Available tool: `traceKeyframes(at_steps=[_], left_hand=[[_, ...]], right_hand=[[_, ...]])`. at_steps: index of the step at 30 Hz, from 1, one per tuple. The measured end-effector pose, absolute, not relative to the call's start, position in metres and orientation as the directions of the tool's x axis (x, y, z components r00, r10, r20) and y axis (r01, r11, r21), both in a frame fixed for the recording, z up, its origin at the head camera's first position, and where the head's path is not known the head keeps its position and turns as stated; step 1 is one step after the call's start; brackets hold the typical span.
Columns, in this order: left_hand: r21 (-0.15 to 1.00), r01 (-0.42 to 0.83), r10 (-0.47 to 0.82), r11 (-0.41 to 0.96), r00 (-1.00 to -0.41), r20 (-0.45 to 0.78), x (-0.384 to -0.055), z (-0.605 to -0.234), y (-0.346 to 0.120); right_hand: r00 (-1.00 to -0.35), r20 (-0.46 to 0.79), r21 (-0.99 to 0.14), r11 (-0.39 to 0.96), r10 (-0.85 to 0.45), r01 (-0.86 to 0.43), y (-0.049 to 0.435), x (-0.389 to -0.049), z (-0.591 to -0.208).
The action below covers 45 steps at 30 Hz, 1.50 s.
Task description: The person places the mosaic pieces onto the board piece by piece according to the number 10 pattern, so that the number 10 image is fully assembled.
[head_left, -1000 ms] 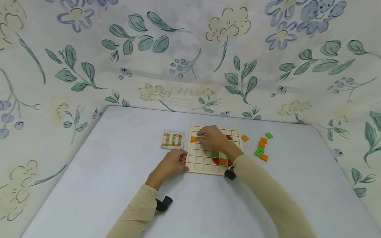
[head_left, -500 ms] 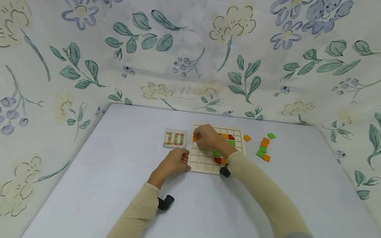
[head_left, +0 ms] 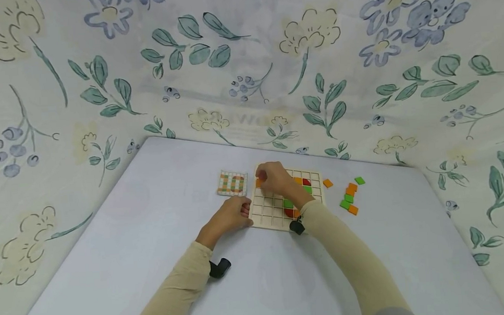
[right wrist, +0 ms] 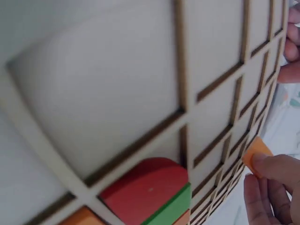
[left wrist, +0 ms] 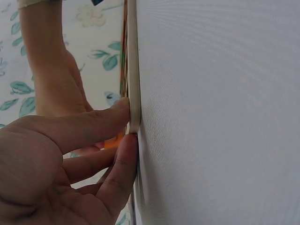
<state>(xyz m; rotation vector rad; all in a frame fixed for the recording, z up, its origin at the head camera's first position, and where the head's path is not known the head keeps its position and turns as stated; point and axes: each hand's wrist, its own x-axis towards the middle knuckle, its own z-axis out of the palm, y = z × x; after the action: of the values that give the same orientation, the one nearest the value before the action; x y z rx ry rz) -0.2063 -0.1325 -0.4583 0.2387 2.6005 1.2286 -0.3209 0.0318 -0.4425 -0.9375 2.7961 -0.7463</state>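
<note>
A square wooden grid board lies on the white table, with red, green and orange tiles in some of its cells. My left hand is at the board's left edge; in the left wrist view its thumb and a finger hold the rim near a corner. My right hand reaches over the board to the far left cells. There, in the right wrist view, thumb and fingers pinch an orange tile. Whether that tile sits fully in its cell cannot be told. The right forearm hides part of the board.
A small pattern card with a coloured grid lies left of the board. To the right are a single orange tile, a green tile and a row of orange and green tiles. Floral cloth hangs behind the table.
My right hand has moved slightly left to the orange tile in the far left cells and now has its fingers on it. The left hand stays at the board's edge.
</note>
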Motion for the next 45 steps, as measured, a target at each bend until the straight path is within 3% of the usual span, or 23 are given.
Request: traceKeyframes(at_steps=[12, 23, 30, 39, 45], left_hand=[[0.777, 0.047, 0.26, 0.627, -0.954, -0.152, -0.204, -0.457, -0.131], [0.774, 0.039, 0.26, 0.632, -0.951, -0.165, -0.206, -0.46, -0.126], [0.778, 0.028, 0.253, 0.628, -0.953, -0.17, -0.205, -0.456, -0.129], [0.752, 0.032, 0.237, 0.658, -0.957, -0.167, -0.207, -0.457, -0.13], [0.746, 0.026, 0.232, 0.666, -0.957, -0.174, -0.207, -0.46, -0.129]], right_hand=[[-0.849, 0.114, -0.608, 0.639, -0.516, -0.47, 0.04, -0.329, -0.438], [-0.856, 0.097, -0.528, 0.703, -0.508, -0.477, 0.042, -0.336, -0.445], [-0.813, 0.055, -0.453, 0.711, -0.58, -0.538, 0.039, -0.34, -0.446], [-0.769, -0.034, -0.456, 0.695, -0.638, -0.556, 0.051, -0.336, -0.431], [-0.823, 0.031, -0.485, 0.712, -0.567, -0.509, 0.1, -0.337, -0.429]])
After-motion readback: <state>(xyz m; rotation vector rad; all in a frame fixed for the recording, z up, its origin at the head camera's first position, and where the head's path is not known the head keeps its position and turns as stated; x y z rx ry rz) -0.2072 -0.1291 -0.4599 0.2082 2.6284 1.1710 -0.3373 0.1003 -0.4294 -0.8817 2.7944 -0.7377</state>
